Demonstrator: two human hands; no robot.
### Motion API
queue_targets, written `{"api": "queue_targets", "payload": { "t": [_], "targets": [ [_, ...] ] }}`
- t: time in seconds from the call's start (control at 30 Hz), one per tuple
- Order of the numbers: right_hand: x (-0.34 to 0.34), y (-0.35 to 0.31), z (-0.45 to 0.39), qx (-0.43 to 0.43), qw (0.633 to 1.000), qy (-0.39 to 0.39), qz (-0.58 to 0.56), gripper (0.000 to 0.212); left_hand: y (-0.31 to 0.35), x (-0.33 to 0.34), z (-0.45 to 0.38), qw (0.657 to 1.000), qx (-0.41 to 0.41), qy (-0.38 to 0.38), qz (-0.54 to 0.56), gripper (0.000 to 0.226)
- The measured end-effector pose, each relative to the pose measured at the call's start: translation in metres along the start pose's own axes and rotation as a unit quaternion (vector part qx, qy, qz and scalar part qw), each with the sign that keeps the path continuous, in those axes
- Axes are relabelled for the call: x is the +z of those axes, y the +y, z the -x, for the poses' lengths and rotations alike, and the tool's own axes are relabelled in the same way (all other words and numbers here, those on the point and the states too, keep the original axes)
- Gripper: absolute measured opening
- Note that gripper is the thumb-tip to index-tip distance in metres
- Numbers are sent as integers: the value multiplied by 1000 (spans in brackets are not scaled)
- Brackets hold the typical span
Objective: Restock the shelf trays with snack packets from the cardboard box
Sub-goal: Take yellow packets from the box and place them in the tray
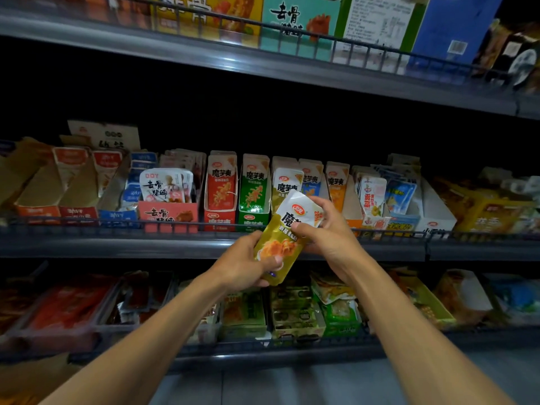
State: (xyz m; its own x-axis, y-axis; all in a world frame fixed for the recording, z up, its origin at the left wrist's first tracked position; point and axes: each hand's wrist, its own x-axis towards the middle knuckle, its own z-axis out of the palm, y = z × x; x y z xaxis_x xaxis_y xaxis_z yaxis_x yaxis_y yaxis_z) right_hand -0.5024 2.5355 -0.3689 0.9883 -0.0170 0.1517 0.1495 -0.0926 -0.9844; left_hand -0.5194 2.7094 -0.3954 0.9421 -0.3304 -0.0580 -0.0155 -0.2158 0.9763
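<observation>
Holding one yellow snack packet (pixel 285 238) between them, both hands sit just in front of the middle shelf's rail (pixel 175 226). The left hand (pixel 244 263) has its fingers curled round the packet's lower end, thumb across the front; the right hand (pixel 330 229) pinches the white upper end between thumb and fingers. The packet tilts, its top toward one o'clock.

Its likely home, as I judge it, is the olive-yellow tray (pixel 285 185) directly at twelve o'clock from the packet, where a matching packet already stands upright. The green tray (pixel 253 191) sits at eleven o'clock and an orange tray (pixel 337 185) at one o'clock, all packed close together.

Risks from here: the neighbouring trays carry near-identical lettering, so a small drift left or right could drop the packet into the wrong flavour. The tilt could catch the packet's corner on the tray's cut front wall or on the rail, folding it or knocking the standing packet flat. Letting go with one hand early leaves a slick foil pouch held by one end, and it could slip down onto the lower shelf (pixel 292 343). The cardboard box is not in view.
</observation>
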Motion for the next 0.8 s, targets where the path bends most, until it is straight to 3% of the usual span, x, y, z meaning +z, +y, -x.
{"api": "queue_targets", "payload": {
  "t": [0.17,0.37,0.47,0.53,0.6,0.67,0.73,0.8],
  "targets": [
    [-9,8,-11,11,1000,-4,1,55,-5,0,-13,999,-3,-38,-8,19],
    [-21,17,-33,26,999,22,-20,75,0,3,-37,994,39,-62,-82,23],
    [-30,11,-53,0,997,72,-1,72,7,4,-57,994,70,-43,-68,31],
    [-41,6,-72,-19,993,114,16,65,9,-1,-73,991,97,8,-93,39],
    [-52,3,-97,-38,987,153,11,62,4,-12,-90,961,141,93,-219,43],
    [-57,0,-118,-57,981,182,23,62,-3,-23,-105,899,180,141,-372,44],
    [-55,-2,-137,-70,981,181,17,55,-8,-28,-116,837,185,132,-498,47],
    [-48,1,-151,-79,983,164,14,44,-12,-28,-125,799,176,115,-563,48]
  ]
}}
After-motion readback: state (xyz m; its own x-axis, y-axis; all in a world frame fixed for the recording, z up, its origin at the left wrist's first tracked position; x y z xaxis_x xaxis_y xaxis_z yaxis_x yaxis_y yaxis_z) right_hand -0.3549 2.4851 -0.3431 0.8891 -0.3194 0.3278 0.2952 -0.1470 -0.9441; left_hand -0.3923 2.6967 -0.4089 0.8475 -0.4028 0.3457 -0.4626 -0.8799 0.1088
